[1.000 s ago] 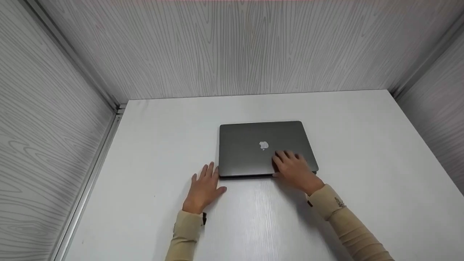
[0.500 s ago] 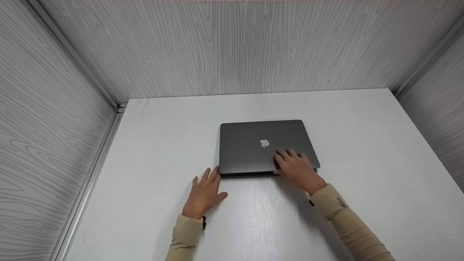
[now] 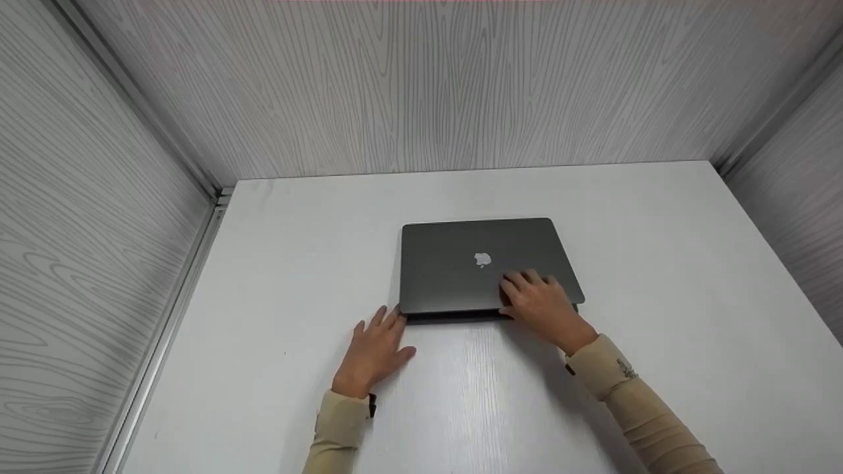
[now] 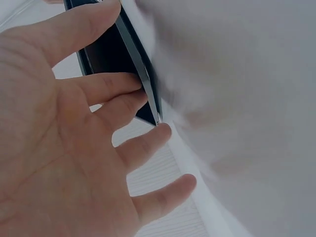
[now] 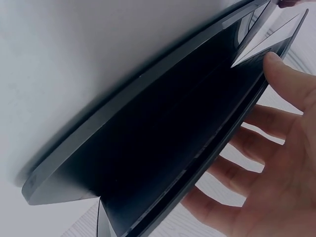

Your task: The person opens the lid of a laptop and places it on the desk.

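A dark grey laptop [image 3: 454, 270] with a pale apple logo lies on the white table, its lid raised a little off the base along the near edge. My right hand [image 3: 540, 309] grips the lid's near edge right of the middle, thumb under the edge and fingers on top. In the right wrist view the dark gap between lid and base [image 5: 148, 133] shows. My left hand [image 3: 372, 352] lies with fingers spread at the base's near left corner. In the left wrist view two of its fingers touch the edge of the laptop [image 4: 138, 59].
The white table [image 3: 316, 250] extends on all sides of the laptop. Grey wood-grain panels [image 3: 421, 85] stand behind it and at both sides. A metal rail [image 3: 164, 322] runs along the left edge.
My right hand has raised the near edge of the lid slightly, and the dark gap above the base has widened. My left hand has shifted slightly toward the laptop's near left corner.
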Demonstrator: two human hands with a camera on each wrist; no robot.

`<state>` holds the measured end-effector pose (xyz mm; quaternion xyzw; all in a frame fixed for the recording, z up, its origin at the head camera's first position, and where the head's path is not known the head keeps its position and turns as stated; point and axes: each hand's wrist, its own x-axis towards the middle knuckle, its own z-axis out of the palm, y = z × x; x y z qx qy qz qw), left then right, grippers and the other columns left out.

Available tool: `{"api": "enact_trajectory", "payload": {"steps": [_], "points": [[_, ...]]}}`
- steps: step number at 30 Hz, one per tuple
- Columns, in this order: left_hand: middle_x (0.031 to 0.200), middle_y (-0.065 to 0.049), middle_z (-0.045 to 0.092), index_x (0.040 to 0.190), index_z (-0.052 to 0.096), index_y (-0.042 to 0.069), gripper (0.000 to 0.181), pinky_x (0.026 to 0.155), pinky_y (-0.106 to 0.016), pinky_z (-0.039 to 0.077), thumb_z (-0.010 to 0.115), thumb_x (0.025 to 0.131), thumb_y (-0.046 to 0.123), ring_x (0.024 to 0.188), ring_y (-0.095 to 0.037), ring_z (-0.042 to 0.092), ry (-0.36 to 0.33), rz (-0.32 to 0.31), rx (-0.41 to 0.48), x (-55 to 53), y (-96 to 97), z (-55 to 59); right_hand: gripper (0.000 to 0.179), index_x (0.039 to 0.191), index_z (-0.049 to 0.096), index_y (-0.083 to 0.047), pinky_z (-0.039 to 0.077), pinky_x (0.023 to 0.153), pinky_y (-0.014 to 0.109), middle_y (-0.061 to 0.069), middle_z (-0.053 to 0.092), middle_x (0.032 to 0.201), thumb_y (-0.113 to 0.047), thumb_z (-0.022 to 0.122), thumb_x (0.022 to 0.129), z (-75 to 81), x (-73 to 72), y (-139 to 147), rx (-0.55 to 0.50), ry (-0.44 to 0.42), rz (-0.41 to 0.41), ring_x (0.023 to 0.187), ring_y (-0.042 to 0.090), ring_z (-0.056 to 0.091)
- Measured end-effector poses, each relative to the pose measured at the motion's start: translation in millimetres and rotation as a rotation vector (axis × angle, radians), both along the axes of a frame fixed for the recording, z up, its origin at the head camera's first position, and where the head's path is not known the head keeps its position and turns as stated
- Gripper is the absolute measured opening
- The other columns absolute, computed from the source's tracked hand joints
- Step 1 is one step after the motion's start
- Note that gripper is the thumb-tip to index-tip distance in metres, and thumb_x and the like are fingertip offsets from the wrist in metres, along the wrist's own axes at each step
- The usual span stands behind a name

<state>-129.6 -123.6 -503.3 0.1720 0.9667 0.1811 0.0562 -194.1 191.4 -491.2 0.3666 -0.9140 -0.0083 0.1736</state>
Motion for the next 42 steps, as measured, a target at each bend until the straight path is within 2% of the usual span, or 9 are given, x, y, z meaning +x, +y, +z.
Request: {"api": "enact_trajectory", "payload": {"steps": [7, 15, 18, 24, 27, 30, 34, 38, 42], "points": [[0.148, -0.024, 0.049, 0.138, 0.054, -0.007, 0.055, 0.103, -0.070, 0.037, 0.072, 0.096, 0.024, 0.140, -0.044, 0.040, -0.033, 0.037, 0.040, -3.0, 4.9, -0.2, 0.043, 0.115, 0.069, 0.002, 0.058, 0.070, 0.053, 0.018, 0.066, 0.116, -0.028, 0.082, 0.087, 0.2, -0.6, 1.6, -0.010, 0.009, 0.010, 0.101, 0.038, 0.064], [0.148, -0.021, 0.048, 0.141, 0.052, -0.006, 0.063, 0.096, -0.069, 0.043, 0.073, 0.095, 0.030, 0.138, -0.046, 0.040, -0.053, 0.080, -0.078, 10.9, 25.3, 5.4, 0.043, 0.114, 0.070, 0.002, 0.058, 0.070, 0.052, 0.018, 0.067, 0.115, -0.028, 0.083, 0.086, 0.8, -1.4, 0.8, -0.023, 0.035, 0.020, 0.100, 0.037, 0.065], [0.143, -0.019, 0.049, 0.139, 0.055, -0.006, 0.062, 0.092, -0.063, 0.049, 0.073, 0.095, 0.033, 0.131, -0.044, 0.047, -0.011, 0.069, -0.133, 13.7, 35.5, 8.4, 0.043, 0.115, 0.071, 0.002, 0.058, 0.070, 0.051, 0.018, 0.067, 0.115, -0.029, 0.082, 0.087, 1.3, -1.9, 1.1, -0.015, 0.046, 0.016, 0.100, 0.037, 0.065], [0.123, -0.015, 0.056, 0.125, 0.066, -0.004, 0.056, 0.093, -0.051, 0.046, 0.077, 0.090, 0.039, 0.114, -0.036, 0.052, 0.231, 0.042, -0.260, 15.8, 48.2, 8.1, 0.043, 0.115, 0.070, 0.002, 0.058, 0.069, 0.052, 0.017, 0.067, 0.115, -0.029, 0.082, 0.087, 0.4, -1.5, 1.6, -0.011, 0.043, 0.019, 0.099, 0.037, 0.065], [0.116, -0.014, 0.057, 0.119, 0.069, -0.004, 0.055, 0.091, -0.046, 0.044, 0.080, 0.087, 0.040, 0.109, -0.033, 0.054, 0.306, 0.050, -0.295, 17.0, 53.1, 7.4, 0.042, 0.113, 0.070, 0.001, 0.058, 0.069, 0.051, 0.017, 0.067, 0.113, -0.028, 0.083, 0.086, -0.8, -0.5, 1.7, -0.013, 0.047, 0.024, 0.098, 0.037, 0.065], [0.111, -0.013, 0.058, 0.116, 0.070, -0.005, 0.056, 0.088, -0.043, 0.045, 0.080, 0.087, 0.042, 0.104, -0.029, 0.055, 0.330, 0.048, -0.325, 18.1, 57.0, 7.0, 0.041, 0.111, 0.071, 0.000, 0.058, 0.068, 0.050, 0.017, 0.068, 0.112, -0.027, 0.085, 0.085, -1.7, -0.1, 1.0, -0.008, 0.070, 0.027, 0.097, 0.035, 0.065], [0.109, -0.012, 0.057, 0.114, 0.069, -0.006, 0.055, 0.084, -0.043, 0.050, 0.080, 0.087, 0.041, 0.103, -0.028, 0.056, 0.314, 0.038, -0.330, 18.2, 57.9, 7.0, 0.041, 0.109, 0.073, 0.000, 0.059, 0.067, 0.046, 0.015, 0.069, 0.110, -0.028, 0.087, 0.082, -1.9, -1.1, -0.7, 0.010, 0.113, 0.047, 0.095, 0.033, 0.066], [0.114, -0.014, 0.058, 0.119, 0.068, -0.004, 0.057, 0.080, -0.047, 0.053, 0.080, 0.087, 0.041, 0.108, -0.030, 0.056, 0.271, 0.026, -0.318, 15.4, 57.5, 6.4, 0.035, 0.100, 0.074, 0.000, 0.059, 0.063, 0.040, 0.012, 0.069, 0.102, -0.025, 0.088, 0.080, -2.2, -3.6, -0.1, 0.013, 0.146, 0.102, 0.089, 0.030, 0.066], [0.116, -0.017, 0.059, 0.124, 0.067, -0.002, 0.059, 0.077, -0.048, 0.055, 0.077, 0.089, 0.045, 0.109, -0.034, 0.056, 0.272, -0.005, -0.346, 13.0, 60.1, 5.1, 0.029, 0.092, 0.072, -0.002, 0.057, 0.057, 0.036, 0.010, 0.067, 0.094, -0.024, 0.087, 0.081, -2.8, -6.0, 5.0, 0.057, 0.178, 0.168, 0.081, 0.027, 0.064]]}}
